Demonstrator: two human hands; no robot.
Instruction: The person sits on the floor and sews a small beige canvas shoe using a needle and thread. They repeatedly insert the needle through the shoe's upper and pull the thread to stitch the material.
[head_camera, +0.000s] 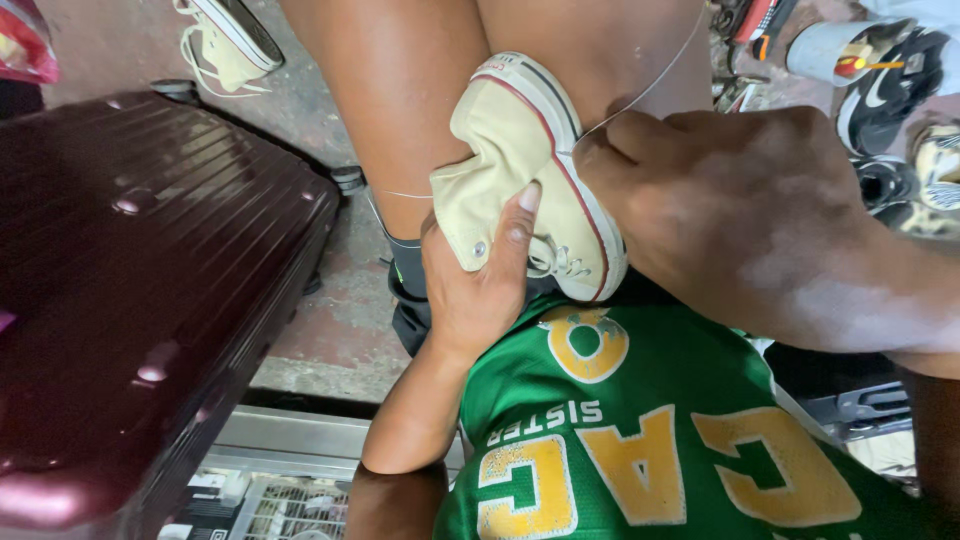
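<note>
Gripping: the left hand (480, 280) clamps a cream canvas sneaker (520, 160) from below, thumb pressed flat on the canvas upper and the fingers wrapped behind, out of sight.
Pinching: the right hand (740, 210) is closed, fingertips pressed together on a thin thread (650, 85) just at the sole edge; whether a needle sits in the pinch cannot be told.
Sneaker position: wedged between the person's bare knees, resting against the green jersey (640, 420).
Long axis: runs from upper left, near the knees, down to lower right toward the jersey; the white rubber sole with its red stripe faces the right hand.
Thread path: taut, rising from the pinch toward the upper right.
Nearer hand: both touch the sneaker; the right one works the seam, the left one steadies.
Surroundings: maroon hard-shell suitcase (150, 280) at left; another sneaker (225, 40) on the floor beyond; black shoes (890, 90) at upper right.
</note>
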